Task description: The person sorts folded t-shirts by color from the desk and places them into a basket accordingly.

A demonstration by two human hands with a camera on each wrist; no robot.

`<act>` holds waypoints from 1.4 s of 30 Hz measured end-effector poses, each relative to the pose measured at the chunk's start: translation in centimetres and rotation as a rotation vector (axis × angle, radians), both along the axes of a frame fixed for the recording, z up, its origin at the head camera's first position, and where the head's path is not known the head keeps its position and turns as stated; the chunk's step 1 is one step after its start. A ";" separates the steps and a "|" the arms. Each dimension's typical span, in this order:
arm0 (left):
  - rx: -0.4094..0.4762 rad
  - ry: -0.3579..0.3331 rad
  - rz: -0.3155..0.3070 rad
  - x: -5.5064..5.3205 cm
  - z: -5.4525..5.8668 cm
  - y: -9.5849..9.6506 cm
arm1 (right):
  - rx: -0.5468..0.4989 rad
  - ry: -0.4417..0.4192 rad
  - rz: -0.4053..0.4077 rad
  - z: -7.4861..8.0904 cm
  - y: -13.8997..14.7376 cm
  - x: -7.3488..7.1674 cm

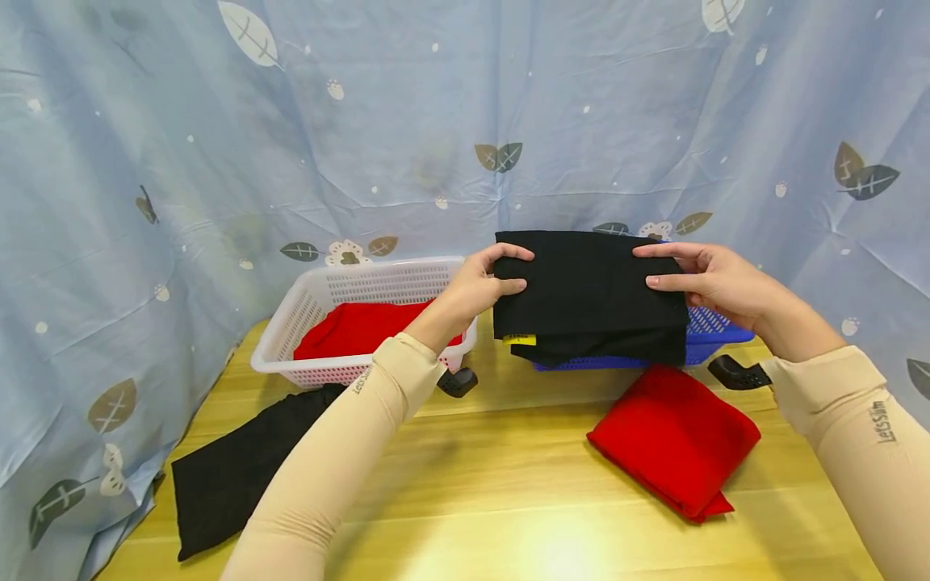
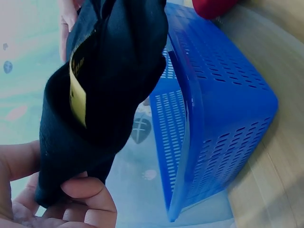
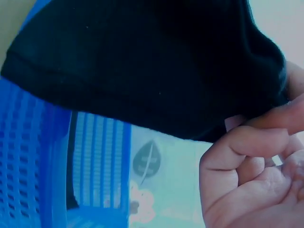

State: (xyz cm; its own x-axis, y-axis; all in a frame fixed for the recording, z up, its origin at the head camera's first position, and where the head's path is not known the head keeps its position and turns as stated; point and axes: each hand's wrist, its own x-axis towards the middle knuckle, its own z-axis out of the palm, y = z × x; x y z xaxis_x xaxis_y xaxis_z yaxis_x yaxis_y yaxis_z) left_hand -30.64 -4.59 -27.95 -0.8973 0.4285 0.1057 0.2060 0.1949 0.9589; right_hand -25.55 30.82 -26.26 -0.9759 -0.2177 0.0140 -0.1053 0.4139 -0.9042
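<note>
A folded black garment [image 1: 588, 282] with a small yellow tag [image 1: 520, 340] hangs between my two hands, in front of and above the blue basket [image 1: 715, 327]. My left hand [image 1: 475, 286] pinches its left side between thumb and fingers. On the opposite side my right hand [image 1: 715, 282] grips the cloth the same way. In the left wrist view, the garment's folded layers gape around the tag [image 2: 78, 92], with the basket [image 2: 237, 109] close beside. The right wrist view has the cloth [image 3: 142, 66] stretching over the basket's rim [image 3: 54, 156].
At the left stands a white basket [image 1: 291, 323] with red cloth [image 1: 363, 327] inside. Another black garment [image 1: 232, 476] lies on the table in front of it, partly behind my left sleeve. A folded red garment [image 1: 676, 444] lies before the blue basket. A patterned curtain [image 1: 407, 121] hangs behind.
</note>
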 end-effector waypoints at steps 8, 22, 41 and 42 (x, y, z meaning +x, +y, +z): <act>0.000 -0.011 0.081 -2.6 -0.5 3.4 | 0.057 -0.018 -0.045 -0.3 1.8 -2.5; -0.053 0.034 0.163 -4.8 -2.7 7.4 | 0.151 -0.010 -0.095 -1.9 3.9 -5.5; -0.391 0.105 0.225 -5.0 -4.9 9.9 | 0.288 -0.023 -0.100 -4.6 4.6 -6.3; -0.402 0.104 0.222 -4.9 -4.9 10.0 | 0.292 -0.021 -0.099 -4.7 4.5 -6.3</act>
